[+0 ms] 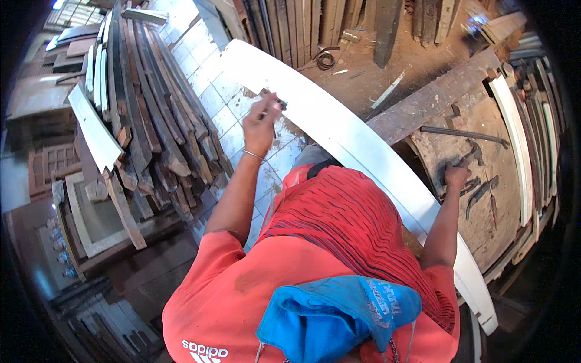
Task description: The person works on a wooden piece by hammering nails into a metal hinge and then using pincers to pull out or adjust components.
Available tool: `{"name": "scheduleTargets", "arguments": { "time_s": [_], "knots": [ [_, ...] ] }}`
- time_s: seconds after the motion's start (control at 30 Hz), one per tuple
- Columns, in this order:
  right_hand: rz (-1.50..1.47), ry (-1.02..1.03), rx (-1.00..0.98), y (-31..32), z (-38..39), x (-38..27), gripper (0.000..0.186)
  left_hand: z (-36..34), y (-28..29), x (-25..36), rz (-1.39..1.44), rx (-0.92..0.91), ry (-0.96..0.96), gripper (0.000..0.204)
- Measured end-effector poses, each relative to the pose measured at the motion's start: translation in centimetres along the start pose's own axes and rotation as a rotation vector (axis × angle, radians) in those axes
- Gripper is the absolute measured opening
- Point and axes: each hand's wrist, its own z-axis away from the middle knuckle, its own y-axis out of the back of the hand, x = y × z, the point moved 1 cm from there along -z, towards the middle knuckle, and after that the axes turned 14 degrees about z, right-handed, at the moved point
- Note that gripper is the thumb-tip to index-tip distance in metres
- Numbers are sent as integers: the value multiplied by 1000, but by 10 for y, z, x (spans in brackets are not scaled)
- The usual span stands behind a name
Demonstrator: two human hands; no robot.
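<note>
My left hand (259,130) is raised beside the far part of a long white board (357,136). Its fingers are closed; a small dark thing shows by the fingertips, too blurred to name. The board slants in front of my body from upper left to lower right. Over the wooden workbench (505,136) on the right, my right hand (457,175) is closed at the handle of a hammer (475,152), partly hiding it. Just nearer on the bench are dark pincers (481,196) and a thin red-and-dark tool (494,212).
A dark metal bar (466,134) lies across the bench, near a thick beam (442,91). Long timber strips (157,103) are stacked at left. Upright planks (302,30) and a dark coil (325,59) are at the back. Tiled floor (212,100) shows at left.
</note>
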Motion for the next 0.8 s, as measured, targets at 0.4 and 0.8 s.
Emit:
{"name": "scheduleTargets", "arguments": {
  "time_s": [0.4,0.8],
  "knots": [
    [-640,-216,-289,-36,-47,79,22,-26,79,-28,497,239,124,24],
    [-1227,-110,-379,126,264,-164,24,-102,78,-59,410,-144,210,20]
  ]
}}
